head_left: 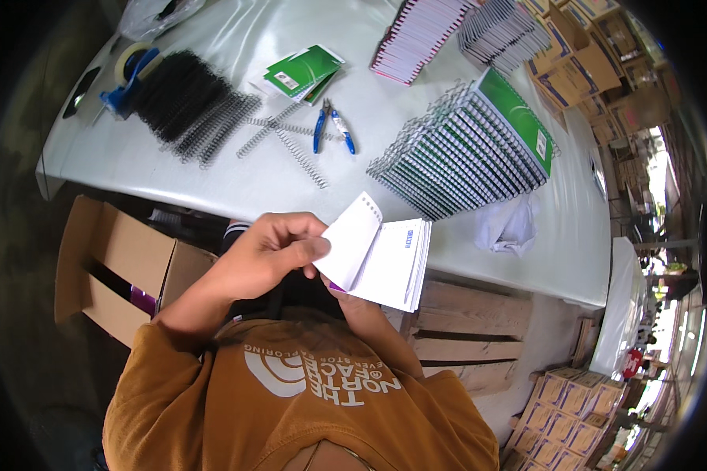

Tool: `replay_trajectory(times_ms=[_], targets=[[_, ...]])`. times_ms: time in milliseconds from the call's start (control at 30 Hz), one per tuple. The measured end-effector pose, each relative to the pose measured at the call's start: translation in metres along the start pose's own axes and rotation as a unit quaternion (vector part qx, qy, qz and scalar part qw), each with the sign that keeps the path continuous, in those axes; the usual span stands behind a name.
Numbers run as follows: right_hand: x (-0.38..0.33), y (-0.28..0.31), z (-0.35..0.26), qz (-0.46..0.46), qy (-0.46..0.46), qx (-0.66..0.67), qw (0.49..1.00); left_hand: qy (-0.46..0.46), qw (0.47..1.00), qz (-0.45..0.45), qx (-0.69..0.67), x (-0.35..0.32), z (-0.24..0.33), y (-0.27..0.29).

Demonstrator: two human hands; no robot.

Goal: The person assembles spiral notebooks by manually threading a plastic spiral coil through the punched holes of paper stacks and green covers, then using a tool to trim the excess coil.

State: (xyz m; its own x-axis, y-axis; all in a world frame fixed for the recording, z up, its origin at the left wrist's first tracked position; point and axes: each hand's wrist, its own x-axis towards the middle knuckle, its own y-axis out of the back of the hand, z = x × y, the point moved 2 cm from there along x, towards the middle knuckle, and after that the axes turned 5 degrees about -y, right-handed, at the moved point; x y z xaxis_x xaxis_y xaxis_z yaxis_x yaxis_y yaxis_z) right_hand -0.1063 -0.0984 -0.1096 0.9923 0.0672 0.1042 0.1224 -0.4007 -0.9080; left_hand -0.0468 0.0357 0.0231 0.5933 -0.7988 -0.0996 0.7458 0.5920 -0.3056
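Over the table's near edge I hold a small notebook point(389, 263) of loose white pages, with punched holes along one edge and a bit of purple cover showing below. My left hand point(283, 247) pinches its lifted upper pages between thumb and fingers. From underneath, my right hand point(360, 308) supports the notebook; its fingers are mostly hidden behind the pages. No spiral wire shows in this notebook. Beyond it, a tall stack of green-covered spiral notebooks point(479, 149) leans on the table at right.
Wire coils point(184, 106) lie piled at left beside a blue tape dispenser point(122, 90). Blue-handled cutting pliers point(332, 129) and green covers point(306, 71) lie mid-table. A crumpled white bag point(507, 224) sits at the near right edge. An open carton point(126, 267) stands below left.
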Motion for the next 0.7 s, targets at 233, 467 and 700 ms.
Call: replay_trajectory(times_ms=[233,467,700], targets=[[-0.018,-0.015,0.039,0.067,-0.196,-0.029,0.978,-0.056,0.984,0.163,0.048,-0.073,-0.006,0.022],[-0.016,0.01,0.054,0.056,-0.245,-0.085,0.964,-0.136,0.949,0.249,0.141,-0.127,-0.014,0.026],[-0.01,-0.019,0.079,-0.105,-0.108,-0.312,0.938,-0.152,0.93,0.295,0.158,-0.141,-0.009,0.024]])
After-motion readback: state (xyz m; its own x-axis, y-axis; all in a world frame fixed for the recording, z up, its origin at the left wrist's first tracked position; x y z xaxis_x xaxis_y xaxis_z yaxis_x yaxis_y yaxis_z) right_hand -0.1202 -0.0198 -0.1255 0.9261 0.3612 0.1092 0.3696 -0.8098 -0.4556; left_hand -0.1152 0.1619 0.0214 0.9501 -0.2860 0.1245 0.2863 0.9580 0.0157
